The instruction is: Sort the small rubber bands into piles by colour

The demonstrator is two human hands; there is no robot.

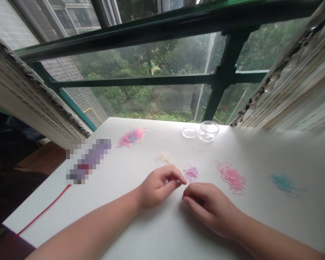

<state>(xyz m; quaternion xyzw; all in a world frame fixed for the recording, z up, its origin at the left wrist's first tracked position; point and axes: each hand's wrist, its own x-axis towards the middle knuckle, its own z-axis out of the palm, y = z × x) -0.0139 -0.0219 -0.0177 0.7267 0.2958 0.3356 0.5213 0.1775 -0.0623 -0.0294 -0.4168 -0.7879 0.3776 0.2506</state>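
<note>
My left hand [160, 186] is held just above the white table, thumb and forefinger brought together in a pinch. Close beside it, my right hand [212, 207] has its fingers curled in and the thumb pressed near the fingertips. Whatever lies between the fingers of either hand is too small to make out. Just beyond the fingertips is a small pile of purple rubber bands [191, 172]. Whitish rubber bands [163, 157] lie behind my left hand. To the right are pink rubber bands [231, 177], and farther right, teal rubber bands [284, 183].
A mixed pile of pink, orange and blue bands [132, 137] lies at the back left. A clear round container [209, 131] and a clear lid [189, 132] stand near the back edge. A blurred-out purple object [93, 159] with a red cord [43, 213] is at left.
</note>
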